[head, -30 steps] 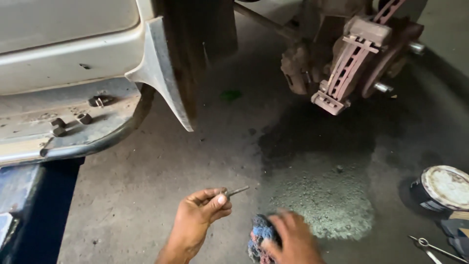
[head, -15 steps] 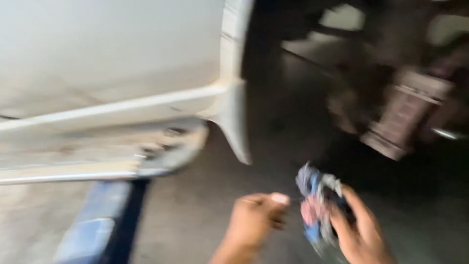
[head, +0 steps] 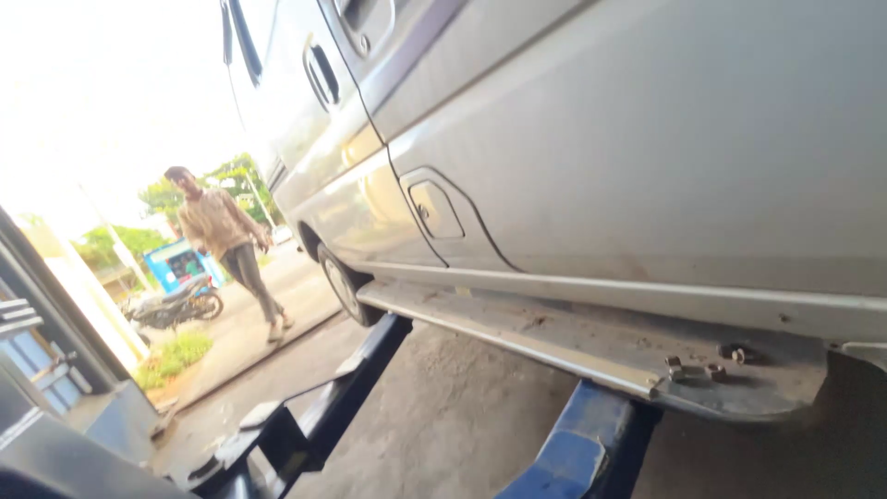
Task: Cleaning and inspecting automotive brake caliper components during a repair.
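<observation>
Neither of my hands shows in the head view. A silver van's side (head: 647, 139) fills the upper right, with door handles and a fuel flap (head: 436, 209). Below it runs a grey side step (head: 591, 346) carrying several loose nuts (head: 711, 365) near its right end. A blue lift arm (head: 582, 444) reaches under the step.
A second, dark lift arm (head: 323, 407) runs under the van near its front wheel (head: 346, 286). A person (head: 226, 245) walks toward the bay from the bright street outside, past a parked motorbike (head: 176, 305). Blue-grey shutters (head: 28, 351) stand at the left edge.
The view has swung left and up from the floor and brake hub to the van's side. My hands, the small metal pin and the rag have left the picture.
</observation>
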